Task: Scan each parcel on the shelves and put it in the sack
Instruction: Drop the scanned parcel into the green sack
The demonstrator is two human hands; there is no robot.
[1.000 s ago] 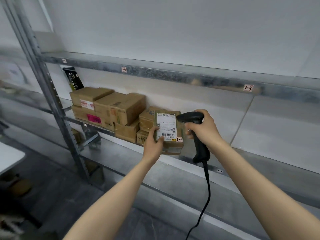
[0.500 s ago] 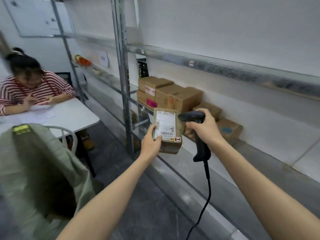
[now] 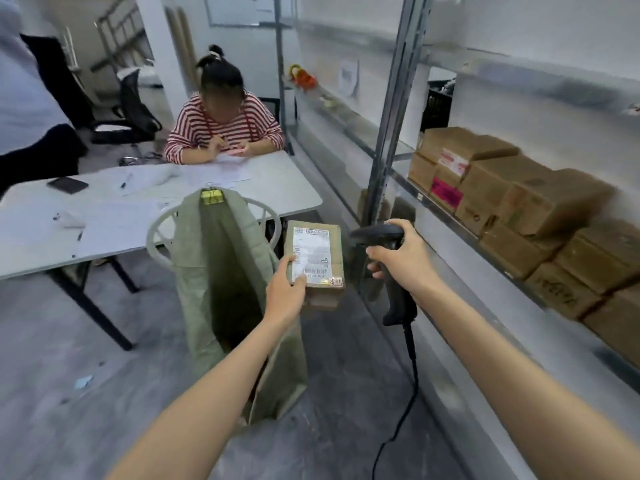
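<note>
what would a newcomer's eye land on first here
Centre frame, the left hand holds a labelled parcel, with the right hand gripping a black corded scanner beside it. Just left of the parcel, an open green sack hangs from a chair, and brown boxes are stacked at the right.

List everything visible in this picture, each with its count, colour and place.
sack: one, green, open, against the white chair
white chair: one, at the table
table: one, white, behind the sack
held parcel: one, brown with white label, right of the sack's opening
shelf parcels: several, brown, stacked on the metal rack
scanner: one, black, right of the held parcel
seated person: one, red-white striped top, behind the table
left hand: one, grips the held parcel
right hand: one, grips the scanner
</note>
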